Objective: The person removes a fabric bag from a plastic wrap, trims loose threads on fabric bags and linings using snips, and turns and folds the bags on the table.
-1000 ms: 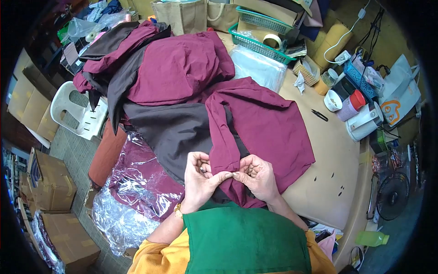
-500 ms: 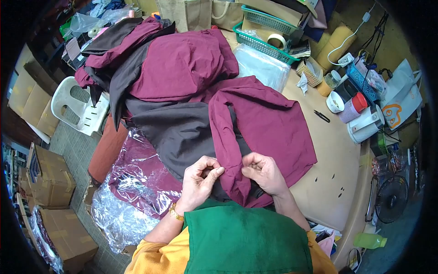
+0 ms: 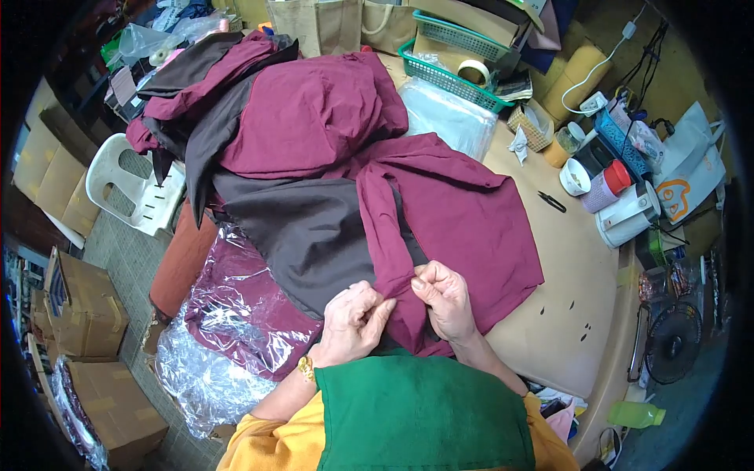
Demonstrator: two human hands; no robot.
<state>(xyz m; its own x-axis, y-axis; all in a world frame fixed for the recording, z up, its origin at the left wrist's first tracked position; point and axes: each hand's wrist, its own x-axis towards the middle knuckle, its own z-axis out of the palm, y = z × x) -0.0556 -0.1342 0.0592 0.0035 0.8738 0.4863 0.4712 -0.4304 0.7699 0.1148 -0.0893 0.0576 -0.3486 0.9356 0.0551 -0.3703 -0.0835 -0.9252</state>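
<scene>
A maroon garment (image 3: 475, 224) with dark cloth (image 3: 314, 243) beside it lies spread over the table, its near folds reaching the green apron (image 3: 428, 416) on my lap. My left hand (image 3: 353, 322) is closed, thumb and fingers pinching a narrow maroon fold. Just to its right and slightly higher, my right hand (image 3: 445, 300) pinches the same strip of cloth between thumb and forefinger. Whether anything small is held along with the fabric, I cannot make out. Farther back, more maroon and dark garments (image 3: 314, 110) are heaped.
Small black thread snips (image 3: 552, 202) lie right of the garment. Beyond them stand a white bowl (image 3: 576, 177) and a red-lidded container (image 3: 609, 184). Green baskets (image 3: 452, 74) sit at the back. Plastic-wrapped maroon cloth (image 3: 243, 314), a white chair (image 3: 133, 184) and cartons (image 3: 86, 302) are left.
My left hand has turned and moved slightly down and right. My right hand has rotated, its thumb and forefinger now pinched higher on the maroon fold. The garment has barely shifted.
</scene>
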